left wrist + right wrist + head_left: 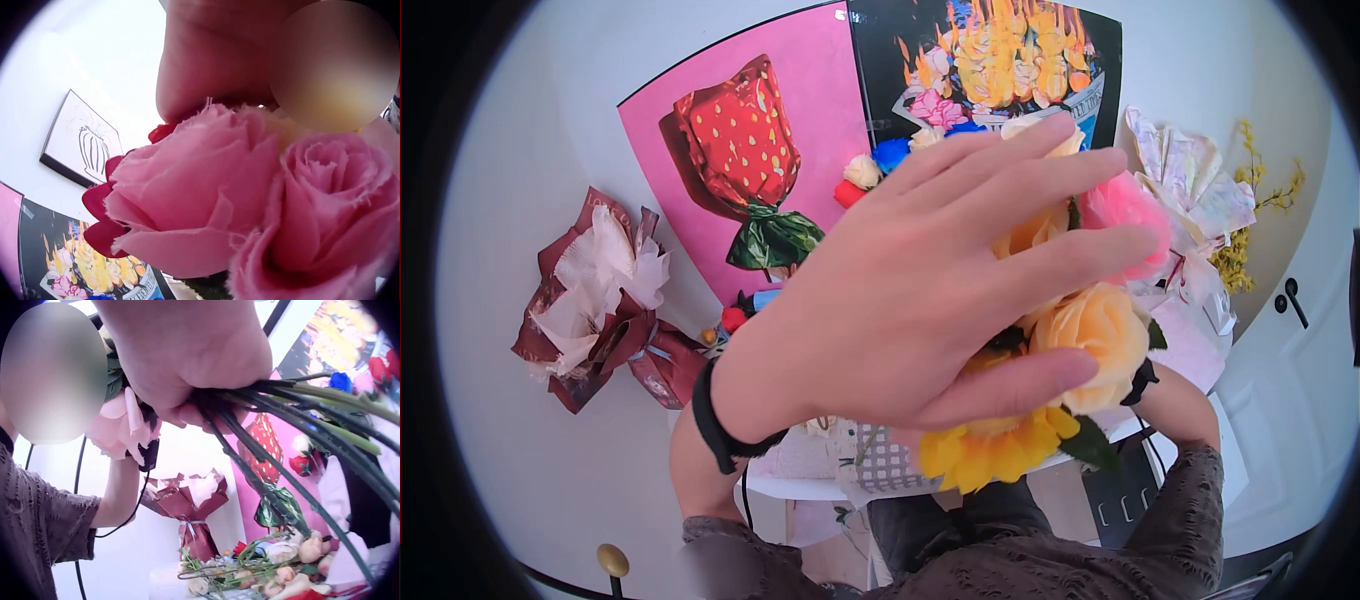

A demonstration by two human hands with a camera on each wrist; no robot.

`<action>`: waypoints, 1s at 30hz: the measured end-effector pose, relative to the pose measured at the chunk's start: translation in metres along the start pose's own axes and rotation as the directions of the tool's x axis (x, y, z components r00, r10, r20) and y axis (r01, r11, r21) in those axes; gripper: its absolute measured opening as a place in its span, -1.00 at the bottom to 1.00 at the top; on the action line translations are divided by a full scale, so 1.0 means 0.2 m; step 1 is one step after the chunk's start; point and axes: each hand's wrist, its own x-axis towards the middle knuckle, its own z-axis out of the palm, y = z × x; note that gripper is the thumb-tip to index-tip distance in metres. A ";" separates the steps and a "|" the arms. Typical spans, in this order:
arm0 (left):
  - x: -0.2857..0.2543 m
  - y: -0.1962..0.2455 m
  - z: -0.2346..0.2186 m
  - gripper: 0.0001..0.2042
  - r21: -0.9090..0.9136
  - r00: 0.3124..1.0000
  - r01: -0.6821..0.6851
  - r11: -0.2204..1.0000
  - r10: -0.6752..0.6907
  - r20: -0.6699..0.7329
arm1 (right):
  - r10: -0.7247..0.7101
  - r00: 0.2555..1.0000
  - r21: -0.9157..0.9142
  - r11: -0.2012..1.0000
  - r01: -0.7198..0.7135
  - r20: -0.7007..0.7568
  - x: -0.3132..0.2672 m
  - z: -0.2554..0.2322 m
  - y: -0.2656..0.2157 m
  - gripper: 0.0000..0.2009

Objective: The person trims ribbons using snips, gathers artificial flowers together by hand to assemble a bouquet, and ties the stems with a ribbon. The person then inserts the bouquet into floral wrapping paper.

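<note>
A bouquet of artificial flowers is held up before the body, with a peach rose [1095,345], a pink bloom [1130,225] and a yellow flower [1000,450] showing in the head view. Over its top lies my left hand [920,280], fingers straight and spread across the blooms. From the left wrist, pink roses [194,187] fill the view close under the palm [219,56]. My right hand [194,350] grips a bundle of dark green stems [281,431] below the blooms; in the head view the flowers hide it.
Loose flowers [281,556] lie on the table. A dark red wrapped bouquet [600,310] stands at the left, a pale wrapped one [1195,190] at the right. Behind are a pink picture [825,80] and a black one [880,70]. A white door [1300,400] is at far right.
</note>
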 end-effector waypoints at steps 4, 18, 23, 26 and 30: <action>-0.04 0.00 0.07 -0.57 0.040 0.998 0.058 0.997 -0.059 0.006 | 0.083 0.996 0.256 0.964 -0.074 -0.023 0.01 0.01 0.00 -0.26; -0.02 -0.12 -0.09 -0.34 0.145 0.995 0.053 0.988 -0.065 0.078 | -0.176 0.982 -0.596 0.796 0.105 -0.062 0.08 0.00 0.18 -0.39; -0.05 -0.26 -0.18 -0.33 0.131 0.998 -0.001 0.991 -0.007 0.061 | -0.294 0.952 -0.674 0.686 0.274 0.088 0.41 -0.03 0.16 -0.44; -0.04 -0.22 -0.23 -0.31 0.129 0.998 -0.034 0.991 0.027 0.053 | -0.354 0.917 -0.707 0.600 0.375 0.186 0.49 -0.06 0.13 -0.47; -0.02 -0.26 -0.28 -0.34 0.177 0.993 -0.119 0.977 0.113 0.043 | -0.135 0.982 -0.381 0.907 0.176 0.133 0.45 -0.12 0.00 -0.62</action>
